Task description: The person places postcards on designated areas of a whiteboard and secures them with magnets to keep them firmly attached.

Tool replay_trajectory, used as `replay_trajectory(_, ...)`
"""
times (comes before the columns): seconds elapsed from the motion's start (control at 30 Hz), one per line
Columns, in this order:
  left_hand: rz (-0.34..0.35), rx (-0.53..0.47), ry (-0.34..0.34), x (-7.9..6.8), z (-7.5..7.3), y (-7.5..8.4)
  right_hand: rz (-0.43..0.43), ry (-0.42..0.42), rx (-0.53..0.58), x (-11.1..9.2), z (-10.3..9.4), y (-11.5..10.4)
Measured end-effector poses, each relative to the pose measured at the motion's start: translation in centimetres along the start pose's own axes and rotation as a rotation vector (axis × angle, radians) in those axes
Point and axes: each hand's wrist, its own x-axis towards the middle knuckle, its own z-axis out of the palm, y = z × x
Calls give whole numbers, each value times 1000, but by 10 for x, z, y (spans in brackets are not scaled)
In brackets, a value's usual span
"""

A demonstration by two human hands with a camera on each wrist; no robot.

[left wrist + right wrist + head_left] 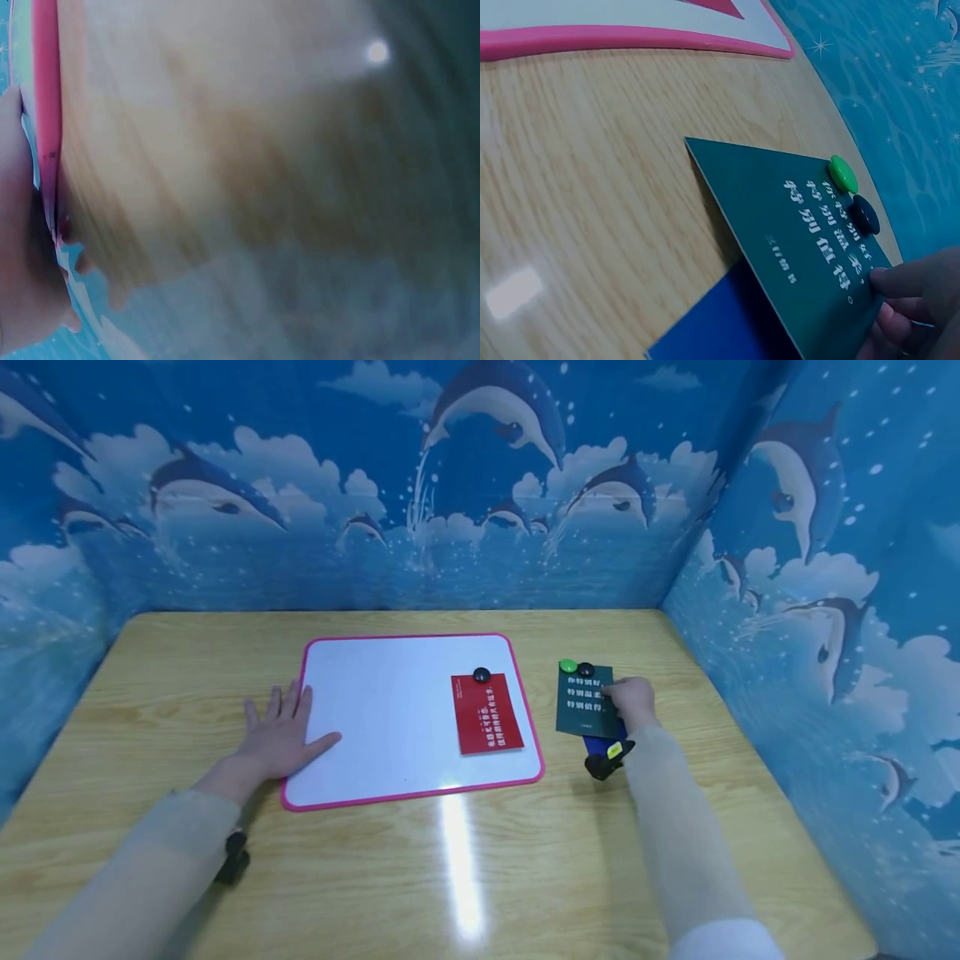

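My left hand [273, 743] lies spread over the left edge of a pink-framed whiteboard [375, 718], its thumb reaching onto the white surface. On the board's right side is a red card [487, 714] with white writing, and a black round magnet [482, 675] sits at its top edge. To the right of the board, my right hand [633, 697] pinches the right edge of a dark green card [780, 217], thumb on top and fingers below. A green magnet [844, 174] and a black magnet [865, 215] sit at that card's top edge. Partly hidden beneath it is a blue card [712, 322].
The wooden table [360, 877] runs around the board, with a bright light reflection in front. A blue dolphin-print curtain [315, 527] stands along the back and right side. Each wrist carries a small black camera, such as the right wrist camera [603, 762].
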Motion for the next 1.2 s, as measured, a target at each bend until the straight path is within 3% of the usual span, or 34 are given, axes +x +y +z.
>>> replay_trajectory(0.6,-1,1,3,0,0,0,46,20,172,16,-9,2)
replay_trajectory(0.9,4,-1,5,0,1,0,-20,18,38,7,-19,-10)
replay_trajectory(1.2,7,0,5,1,1,-1,-3,-5,37,5,-27,-9)
